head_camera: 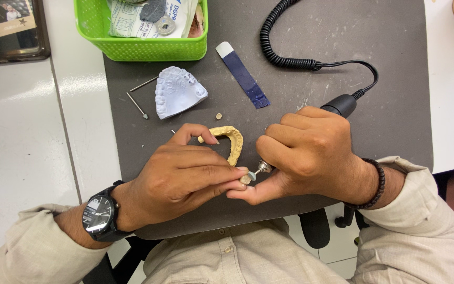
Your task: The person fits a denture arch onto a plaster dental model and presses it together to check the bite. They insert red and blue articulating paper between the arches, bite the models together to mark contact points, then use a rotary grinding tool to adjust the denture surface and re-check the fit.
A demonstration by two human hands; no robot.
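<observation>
My right hand (pixel 306 152) is wrapped around a black rotary handpiece (pixel 339 105) whose metal tip carries a small pale grinding wheel (pixel 251 176). My left hand (pixel 185 176) pinches a tiny tooth-coloured piece (pixel 245 180) between thumb and fingers, right against that wheel. Just above my left fingers a yellow arch-shaped dental cast (pixel 230 140) lies on the dark grey mat (pixel 390 115). A watch is on my left wrist, and a bead bracelet is on my right.
A pale blue dental cast (pixel 177 92), two metal burs (pixel 137 105), a blue strip (pixel 245 79) and a tiny tooth piece (pixel 218 116) lie on the mat. A green basket (pixel 132 50) sits at the back. The coiled black cord (pixel 279 47) runs to the handpiece.
</observation>
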